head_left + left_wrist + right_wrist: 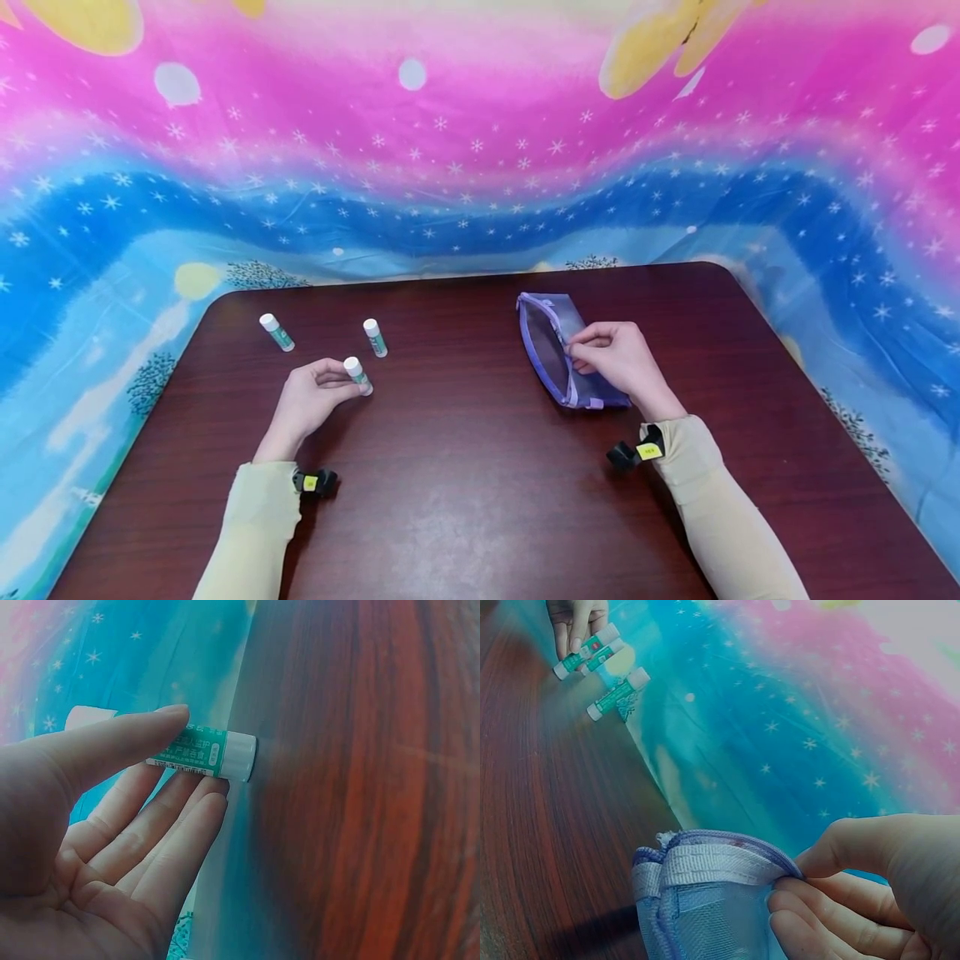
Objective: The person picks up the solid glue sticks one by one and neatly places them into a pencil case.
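Observation:
My left hand point(311, 407) pinches a glue stick point(196, 752) between thumb and fingers. White-capped, with a green label, it stands nearly upright at the tabletop. On the right, my right hand point(621, 358) pinches the edge of a purple mesh zipper pouch point(542, 354), whose mouth gapes toward the left. In the right wrist view, thumb and fingertips hold the pouch's zipper edge point(776, 859). Two more glue sticks stand beyond the left hand: one glue stick point(277, 332) farther left, another glue stick point(376, 338) just behind the held one.
The dark wood-grain table point(450, 467) has rounded far corners. A colourful printed cloth point(465, 158) hangs around its back and sides. Black wrist cameras with yellow tags sit on the left cuff point(262, 500) and the right cuff point(686, 454).

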A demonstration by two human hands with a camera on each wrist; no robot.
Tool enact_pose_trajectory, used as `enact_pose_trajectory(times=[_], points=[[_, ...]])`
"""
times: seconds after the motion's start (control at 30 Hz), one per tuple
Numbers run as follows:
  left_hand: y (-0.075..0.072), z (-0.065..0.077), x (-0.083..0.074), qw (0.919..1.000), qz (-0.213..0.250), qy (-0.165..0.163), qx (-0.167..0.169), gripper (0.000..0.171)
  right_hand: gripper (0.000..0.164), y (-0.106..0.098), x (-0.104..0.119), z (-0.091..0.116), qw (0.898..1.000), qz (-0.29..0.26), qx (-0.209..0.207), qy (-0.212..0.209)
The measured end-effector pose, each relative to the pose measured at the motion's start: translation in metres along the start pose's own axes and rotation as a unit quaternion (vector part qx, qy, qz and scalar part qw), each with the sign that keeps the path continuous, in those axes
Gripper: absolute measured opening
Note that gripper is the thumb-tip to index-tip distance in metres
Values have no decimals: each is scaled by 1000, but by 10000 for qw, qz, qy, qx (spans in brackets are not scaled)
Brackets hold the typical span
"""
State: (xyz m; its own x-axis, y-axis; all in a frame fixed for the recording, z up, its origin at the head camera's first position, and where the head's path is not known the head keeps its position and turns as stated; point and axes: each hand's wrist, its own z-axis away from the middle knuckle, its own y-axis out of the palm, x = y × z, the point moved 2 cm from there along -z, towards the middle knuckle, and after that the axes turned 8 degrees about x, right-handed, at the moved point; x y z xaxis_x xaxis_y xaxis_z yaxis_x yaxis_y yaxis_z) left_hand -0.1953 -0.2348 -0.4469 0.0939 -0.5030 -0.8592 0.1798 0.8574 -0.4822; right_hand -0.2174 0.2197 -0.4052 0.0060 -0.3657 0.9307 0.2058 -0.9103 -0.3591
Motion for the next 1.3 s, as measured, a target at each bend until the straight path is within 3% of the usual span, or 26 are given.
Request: enact_pose_trajectory(times=[0.73, 1.3], points=[[1, 1, -7, 9999, 143, 70, -24, 40, 19, 0, 3, -6, 9997, -202, -79, -138], [9, 1, -21, 9992, 203, 335, 10, 40, 20, 1, 1, -6, 9997, -217, -65, -121]])
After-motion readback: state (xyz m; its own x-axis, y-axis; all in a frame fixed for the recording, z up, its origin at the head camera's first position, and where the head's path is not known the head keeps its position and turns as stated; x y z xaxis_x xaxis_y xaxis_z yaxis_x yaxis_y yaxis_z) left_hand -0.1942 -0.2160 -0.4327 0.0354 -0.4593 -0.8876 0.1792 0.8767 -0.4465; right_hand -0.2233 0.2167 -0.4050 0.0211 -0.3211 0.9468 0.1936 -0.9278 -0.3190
